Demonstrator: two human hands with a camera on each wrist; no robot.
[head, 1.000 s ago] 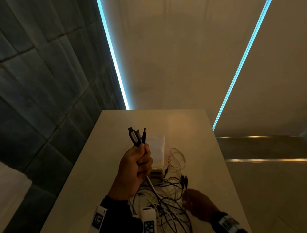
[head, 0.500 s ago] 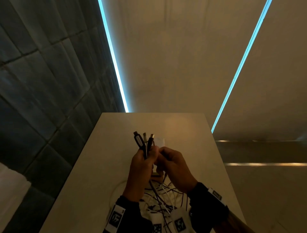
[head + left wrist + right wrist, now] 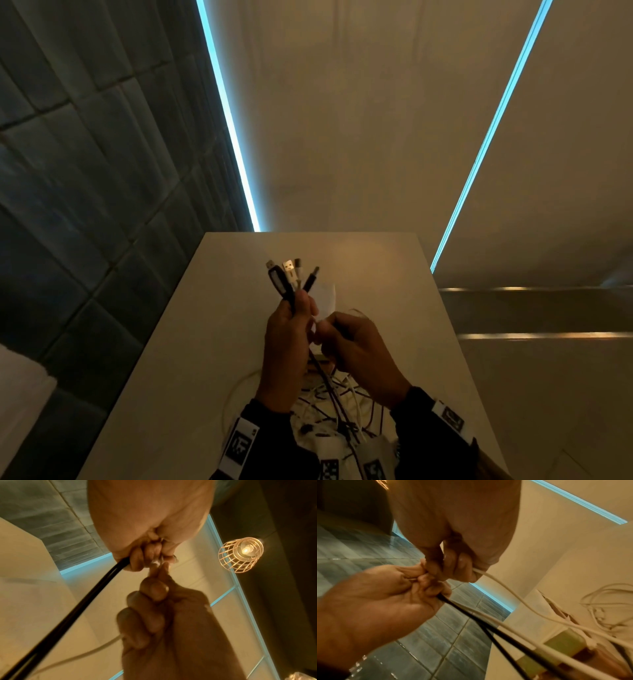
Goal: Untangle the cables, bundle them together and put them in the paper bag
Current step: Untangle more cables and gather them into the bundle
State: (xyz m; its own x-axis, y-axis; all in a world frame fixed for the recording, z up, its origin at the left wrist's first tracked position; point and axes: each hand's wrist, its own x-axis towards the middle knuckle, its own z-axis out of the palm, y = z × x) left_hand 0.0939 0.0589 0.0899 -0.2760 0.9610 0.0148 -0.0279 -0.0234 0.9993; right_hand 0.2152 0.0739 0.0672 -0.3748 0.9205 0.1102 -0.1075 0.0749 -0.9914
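Observation:
My left hand (image 3: 301, 308) is raised above the table and grips a bunch of cable ends. Several black and white plugs (image 3: 291, 277) stick up out of the fist. Black cables (image 3: 85, 601) run down from it to the tangle (image 3: 335, 404) lying on the table between my wrists. Right beside it, my right hand (image 3: 332, 329) is curled and touches the left fingers. It pinches a white cable (image 3: 488, 577) that trails down to the table. The white paper bag (image 3: 327, 294) lies flat behind both hands, mostly hidden.
The pale table (image 3: 212, 342) is narrow, with its left edge beside a dark tiled wall (image 3: 85, 205) and its right edge over a drop to the floor. A loose white cable loop (image 3: 233, 394) lies at the left of the tangle. A caged lamp (image 3: 240, 554) hangs overhead.
My right hand came up from the tangle at the lower right to meet my left hand. White plugs have joined the black ones in the left fist.

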